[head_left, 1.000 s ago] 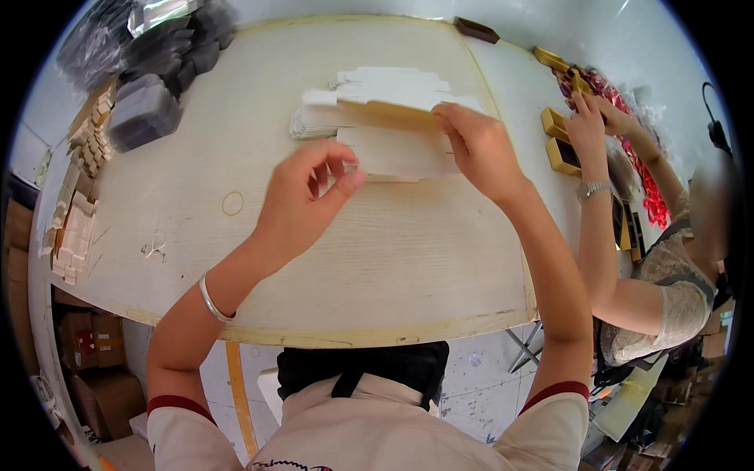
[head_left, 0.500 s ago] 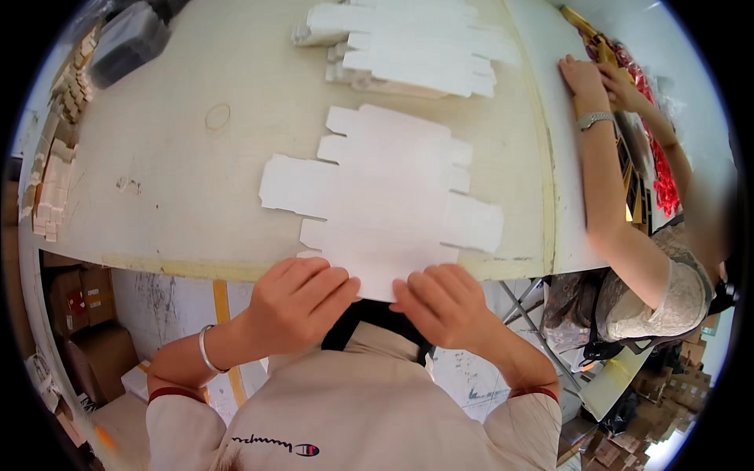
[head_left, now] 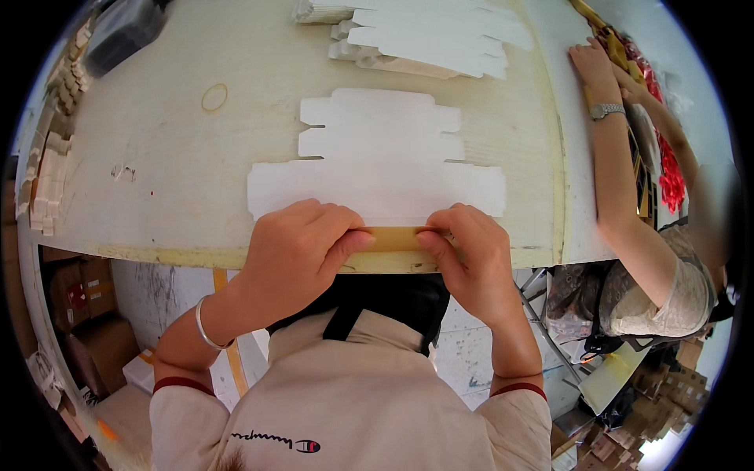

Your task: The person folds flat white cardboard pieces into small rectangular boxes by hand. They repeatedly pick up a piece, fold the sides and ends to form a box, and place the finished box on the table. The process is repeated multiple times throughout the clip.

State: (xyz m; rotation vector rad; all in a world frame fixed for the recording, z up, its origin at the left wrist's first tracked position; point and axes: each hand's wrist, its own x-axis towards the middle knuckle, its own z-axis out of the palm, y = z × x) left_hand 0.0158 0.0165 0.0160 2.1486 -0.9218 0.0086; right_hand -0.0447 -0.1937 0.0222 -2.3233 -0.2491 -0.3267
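A flat white cardboard box blank [head_left: 381, 161] with notched side flaps lies on the pale table, close to its front edge. Its near strip is bent up, and a yellow-tan face shows between my hands. My left hand [head_left: 302, 245] pinches this strip at its left part, thumb on the near side and fingers behind. At the right part my right hand [head_left: 471, 255] grips the same strip in a like way. Both hands partly hide the fold and the blank's lower corners.
A stack of white box blanks [head_left: 428, 38] stands farther back. On the left lie a thin ring-shaped band [head_left: 214, 97], a dark plastic container [head_left: 126, 35] and rows of small card pieces [head_left: 52, 184]. At the right, a co-worker's arm [head_left: 616, 169] reaches over the table beside red material [head_left: 672, 184].
The blank, tilted and overhanging the front edge before, now lies straighter on the table. Its near strip has been folded up. My hands moved forward with it and the right hand turned more upright.
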